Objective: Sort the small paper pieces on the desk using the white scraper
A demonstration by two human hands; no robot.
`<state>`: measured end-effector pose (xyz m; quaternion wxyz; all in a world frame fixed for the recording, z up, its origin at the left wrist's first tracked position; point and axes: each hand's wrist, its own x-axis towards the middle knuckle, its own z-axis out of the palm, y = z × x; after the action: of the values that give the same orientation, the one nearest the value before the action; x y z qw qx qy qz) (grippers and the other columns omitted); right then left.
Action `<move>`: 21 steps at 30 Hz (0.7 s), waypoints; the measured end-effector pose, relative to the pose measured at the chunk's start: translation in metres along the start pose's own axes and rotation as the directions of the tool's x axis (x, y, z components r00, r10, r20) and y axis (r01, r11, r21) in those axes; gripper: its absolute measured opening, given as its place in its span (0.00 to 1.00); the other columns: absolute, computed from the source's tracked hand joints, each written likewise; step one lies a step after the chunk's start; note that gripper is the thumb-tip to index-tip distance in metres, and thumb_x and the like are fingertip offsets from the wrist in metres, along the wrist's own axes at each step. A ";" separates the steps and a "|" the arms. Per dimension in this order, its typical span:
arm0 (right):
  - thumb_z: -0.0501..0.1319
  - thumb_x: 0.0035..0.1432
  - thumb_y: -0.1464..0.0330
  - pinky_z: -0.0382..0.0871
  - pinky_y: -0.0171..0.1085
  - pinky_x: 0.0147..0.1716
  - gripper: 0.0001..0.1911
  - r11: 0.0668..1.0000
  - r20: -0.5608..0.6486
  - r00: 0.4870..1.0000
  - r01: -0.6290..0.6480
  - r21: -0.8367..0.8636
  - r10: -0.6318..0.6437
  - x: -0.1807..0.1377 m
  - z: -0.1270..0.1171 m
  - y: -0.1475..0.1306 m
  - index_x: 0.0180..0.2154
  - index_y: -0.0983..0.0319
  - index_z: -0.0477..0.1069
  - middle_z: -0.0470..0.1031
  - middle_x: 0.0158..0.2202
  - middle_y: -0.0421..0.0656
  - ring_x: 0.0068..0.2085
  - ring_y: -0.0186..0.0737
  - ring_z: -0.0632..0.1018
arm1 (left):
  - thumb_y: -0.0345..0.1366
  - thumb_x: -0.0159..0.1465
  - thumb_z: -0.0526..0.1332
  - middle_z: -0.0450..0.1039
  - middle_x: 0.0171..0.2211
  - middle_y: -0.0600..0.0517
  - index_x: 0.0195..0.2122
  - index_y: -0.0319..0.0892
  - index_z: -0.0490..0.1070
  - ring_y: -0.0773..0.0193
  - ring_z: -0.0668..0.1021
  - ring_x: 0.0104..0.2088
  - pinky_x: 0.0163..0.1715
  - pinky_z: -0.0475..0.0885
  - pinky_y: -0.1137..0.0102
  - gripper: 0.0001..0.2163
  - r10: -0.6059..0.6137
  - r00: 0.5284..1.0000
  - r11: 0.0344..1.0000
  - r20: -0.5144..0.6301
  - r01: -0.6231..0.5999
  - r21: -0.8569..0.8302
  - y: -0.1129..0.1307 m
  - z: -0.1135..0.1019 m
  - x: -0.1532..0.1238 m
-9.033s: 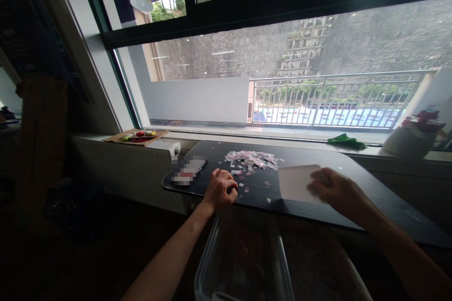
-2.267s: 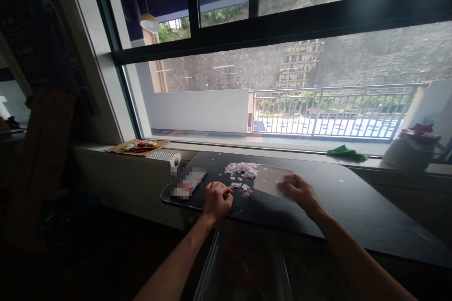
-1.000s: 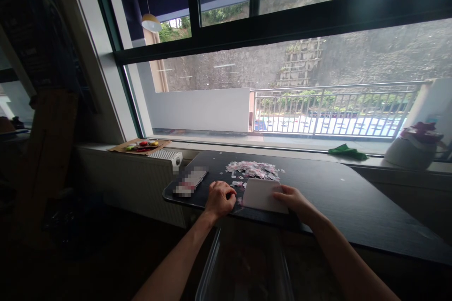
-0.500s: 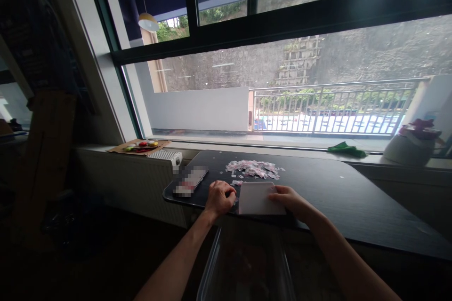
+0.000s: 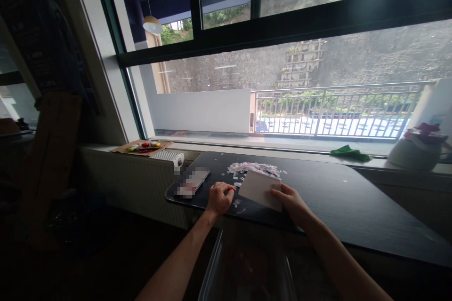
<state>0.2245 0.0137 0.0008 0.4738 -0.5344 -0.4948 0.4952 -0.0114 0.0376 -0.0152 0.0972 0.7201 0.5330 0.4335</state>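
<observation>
A flat, pale rectangular card [image 5: 260, 190] is pinched at its right side by my right hand [image 5: 288, 198], tilted over the near part of the dark table. Left of the card, my left hand [image 5: 221, 197] rests by the table's front edge with its fingers curled closed; whether anything is inside them I cannot make out. Behind the card lies a heap of small pinkish-white paper scraps [image 5: 252, 168], partly hidden by it. A few loose scraps [image 5: 237, 202] lie between my left hand and the card.
A phone [image 5: 194, 182], blurred, lies on the table [image 5: 318, 188] at left. Below the front edge stands a clear plastic bin [image 5: 212, 263]. On the windowsill are a cardboard piece with colourful items [image 5: 144, 146], a green cloth [image 5: 349, 153] and a white pot [image 5: 413, 153].
My right hand has lifted and tilted the card, shifting its left end toward the heap and uncovering scraps near the table edge. My left hand stays nearly in place.
</observation>
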 end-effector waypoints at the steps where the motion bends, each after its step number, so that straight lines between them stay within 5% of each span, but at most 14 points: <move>1: 0.61 0.64 0.63 0.75 0.46 0.42 0.16 1.000 0.001 1.000 -0.002 -0.018 0.002 0.003 0.005 0.000 0.50 0.63 0.70 0.75 0.49 0.46 0.44 0.41 0.78 | 0.30 0.58 0.57 0.81 0.32 0.53 0.28 0.46 0.79 0.59 0.78 0.41 0.49 0.70 0.62 0.10 -0.009 1.000 1.000 -0.005 0.009 -0.011 -0.001 -0.001 0.000; 6: 0.61 0.63 0.63 0.75 0.48 0.44 0.18 0.990 0.020 0.999 -0.032 -0.138 0.035 0.011 0.013 -0.004 0.52 0.62 0.69 0.73 0.52 0.47 0.47 0.44 0.77 | 0.30 0.59 0.55 0.81 0.34 0.51 0.32 0.44 0.80 0.59 0.78 0.43 0.49 0.72 0.65 0.12 -0.039 0.999 0.998 -0.021 0.037 -0.058 -0.002 -0.004 0.001; 14: 0.61 0.64 0.63 0.75 0.46 0.42 0.16 0.966 -0.031 0.993 -0.116 -0.230 0.112 0.006 -0.039 -0.015 0.52 0.62 0.70 0.74 0.50 0.46 0.44 0.42 0.78 | 0.30 0.58 0.57 0.81 0.34 0.52 0.29 0.45 0.79 0.59 0.78 0.43 0.50 0.71 0.64 0.10 -0.050 0.998 0.993 -0.032 0.046 -0.110 0.001 -0.004 -0.001; 21: 0.61 0.64 0.63 0.75 0.47 0.43 0.17 0.978 -0.027 0.994 -0.106 -0.181 0.102 0.010 -0.042 -0.005 0.52 0.62 0.69 0.73 0.51 0.46 0.46 0.43 0.77 | 0.31 0.58 0.56 0.81 0.33 0.52 0.29 0.45 0.79 0.59 0.78 0.43 0.50 0.71 0.63 0.10 -0.047 0.999 0.993 -0.023 0.044 -0.107 0.000 -0.005 0.000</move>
<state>0.2661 0.0233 0.0073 0.4008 -0.6049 -0.5051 0.4673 -0.0151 0.0360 -0.0127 0.1382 0.6960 0.5266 0.4680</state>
